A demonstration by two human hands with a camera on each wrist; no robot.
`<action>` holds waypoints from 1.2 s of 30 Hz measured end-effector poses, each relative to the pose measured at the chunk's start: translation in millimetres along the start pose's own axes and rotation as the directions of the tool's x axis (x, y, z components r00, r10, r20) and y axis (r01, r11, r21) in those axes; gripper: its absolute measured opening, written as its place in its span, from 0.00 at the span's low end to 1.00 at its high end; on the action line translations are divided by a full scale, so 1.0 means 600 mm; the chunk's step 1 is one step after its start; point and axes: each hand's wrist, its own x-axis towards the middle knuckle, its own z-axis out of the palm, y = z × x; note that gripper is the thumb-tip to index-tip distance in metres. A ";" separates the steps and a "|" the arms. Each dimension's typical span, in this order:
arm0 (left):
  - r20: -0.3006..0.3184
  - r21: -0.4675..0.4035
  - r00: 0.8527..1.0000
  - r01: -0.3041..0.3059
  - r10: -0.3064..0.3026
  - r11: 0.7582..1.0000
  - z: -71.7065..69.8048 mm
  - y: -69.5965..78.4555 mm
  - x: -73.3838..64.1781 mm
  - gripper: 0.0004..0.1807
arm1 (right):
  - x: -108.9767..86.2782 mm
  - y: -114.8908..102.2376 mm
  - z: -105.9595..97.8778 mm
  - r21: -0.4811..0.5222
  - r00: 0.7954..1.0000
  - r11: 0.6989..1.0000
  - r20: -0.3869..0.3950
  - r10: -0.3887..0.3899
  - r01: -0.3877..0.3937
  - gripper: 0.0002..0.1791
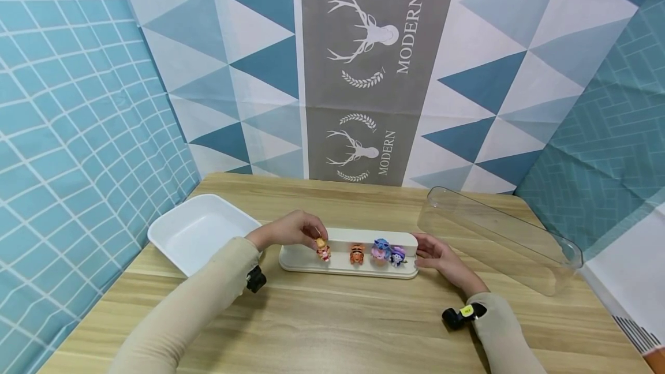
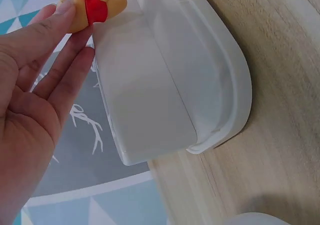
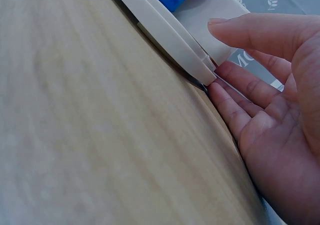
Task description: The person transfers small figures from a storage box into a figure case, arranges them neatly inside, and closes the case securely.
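Note:
A cream two-step display stand lies across the middle of the table. Over its left part, my left hand pinches a small yellow figurine in a red shirt between thumb and fingers. My right hand holds the stand's right end, its fingers against the base edge and its thumb over the step in the right wrist view. On the stand are an orange striped tiger figurine, a blue-and-pink figurine and a purple-hatted figurine, the last two close together near the right end.
A white tray sits at the table's left, beside the left forearm. To the right, a long transparent cover lies on the wooden table. Patterned cloth hangs behind the table.

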 end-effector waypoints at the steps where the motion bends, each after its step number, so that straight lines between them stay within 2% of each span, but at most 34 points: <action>1: 0.003 0.012 1.000 -0.006 0.006 1.000 0.000 0.001 0.000 0.12 | 0.000 0.000 0.000 0.001 1.000 1.000 0.001 0.002 -0.002 0.36; 9: 0.025 0.143 0.998 -0.057 0.054 0.988 0.009 0.002 0.006 0.12 | 0.001 0.005 -0.004 0.000 1.000 1.000 -0.006 0.003 -0.003 0.36; 12: 0.026 0.191 0.998 -0.065 0.061 0.979 0.014 0.004 0.007 0.12 | 0.001 0.007 -0.004 0.007 1.000 1.000 -0.005 0.000 0.000 0.36; 14: 0.034 0.242 0.995 -0.097 0.091 0.965 0.018 0.006 0.007 0.12 | 0.000 0.008 -0.004 0.011 1.000 1.000 -0.005 -0.004 0.004 0.36; 16: 0.051 0.303 0.990 -0.144 0.135 0.942 0.022 0.007 0.008 0.12 | 0.000 0.009 -0.003 0.013 1.000 1.000 -0.001 -0.014 0.014 0.35; 19: 0.083 0.396 0.976 -0.217 0.201 0.892 0.028 0.009 0.009 0.12 | -0.001 0.009 -0.003 0.013 1.000 1.000 0.000 -0.023 0.023 0.35; 22: 0.098 0.457 0.967 -0.252 0.233 0.853 0.032 0.012 0.010 0.12 | 0.000 0.008 -0.002 0.011 1.000 1.000 0.000 -0.017 0.017 0.36; 32: 0.087 0.593 0.967 -0.244 0.241 0.767 0.041 0.016 0.011 0.14 | 0.002 0.009 -0.003 0.009 1.000 1.000 0.004 0.009 -0.010 0.37; 34: 0.086 0.627 0.962 -0.253 0.258 0.736 0.043 0.017 0.010 0.15 | 0.002 0.009 -0.003 0.009 1.000 1.000 0.005 0.007 -0.007 0.37; 36: 0.087 0.671 0.956 -0.263 0.279 0.693 0.045 0.018 0.009 0.17 | 0.002 0.009 -0.003 0.009 1.000 1.000 0.006 0.007 -0.007 0.36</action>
